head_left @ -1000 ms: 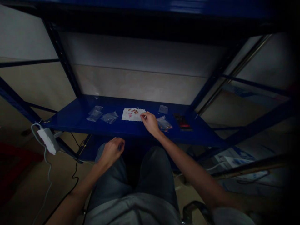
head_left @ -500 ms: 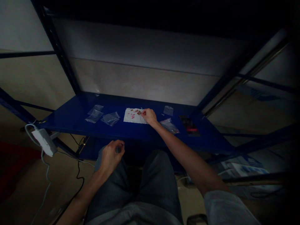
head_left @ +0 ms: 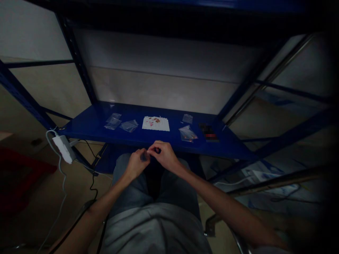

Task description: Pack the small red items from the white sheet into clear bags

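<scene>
My left hand is closed on a small clear plastic bag, held over my lap in front of the shelf edge. My right hand meets it there, thumb and fingertips pinched together at the bag's top; anything between them is too small to make out. On the blue shelf beyond lies a white sheet of paper. Several small reddish-brown pieces and pink pieces rest on its left half.
Flat clear bags and more bags lie left of the paper. To its right are bags with small pieces inside, a single bag and a dark blurred object. A white power strip hangs at the shelf's left corner.
My right hand has come back from the pieces on the paper to my left hand. The left hand has moved slightly right and up, still holding the bag. The view has shifted.
</scene>
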Demonstrator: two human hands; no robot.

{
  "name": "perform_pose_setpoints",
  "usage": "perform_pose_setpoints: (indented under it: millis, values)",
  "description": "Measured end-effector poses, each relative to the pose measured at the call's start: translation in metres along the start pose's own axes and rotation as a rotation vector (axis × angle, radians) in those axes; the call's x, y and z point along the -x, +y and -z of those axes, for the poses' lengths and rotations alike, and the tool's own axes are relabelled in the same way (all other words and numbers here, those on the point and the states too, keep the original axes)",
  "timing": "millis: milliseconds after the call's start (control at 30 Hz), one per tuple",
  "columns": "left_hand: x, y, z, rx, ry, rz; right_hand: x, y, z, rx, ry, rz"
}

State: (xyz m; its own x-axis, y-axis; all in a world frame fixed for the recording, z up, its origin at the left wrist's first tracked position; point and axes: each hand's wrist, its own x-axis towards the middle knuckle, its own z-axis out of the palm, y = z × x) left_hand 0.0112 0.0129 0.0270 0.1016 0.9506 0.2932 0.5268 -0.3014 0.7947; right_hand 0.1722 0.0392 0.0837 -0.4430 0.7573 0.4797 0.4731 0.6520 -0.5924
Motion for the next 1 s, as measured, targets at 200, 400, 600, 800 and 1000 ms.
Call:
perform_pose_setpoints:
  millis: [200,400,600,800,1000]
  values:
    - [0.011,0.005,-0.013,0.091,-0.099,-0.043,0.033,-0.005,-0.011,0.101,-0.095,-0.003]
    - [0.005,0.003,-0.014,0.291,-0.087,0.051,0.002,0.019,-0.006,0.141,-0.056,0.028]
    - [0.001,0.002,-0.019,0.435,-0.084,0.165,-0.088,0.101,0.011,0.287,0.159,-0.168]
    - [-0.003,-0.003,-0.022,0.626,-0.115,0.278,-0.130,0.152,-0.001,0.393,0.052,-0.203]
    - [-0.004,0.002,-0.017,0.673,-0.118,0.334,-0.136,0.158,-0.008,0.434,-0.028,-0.167]
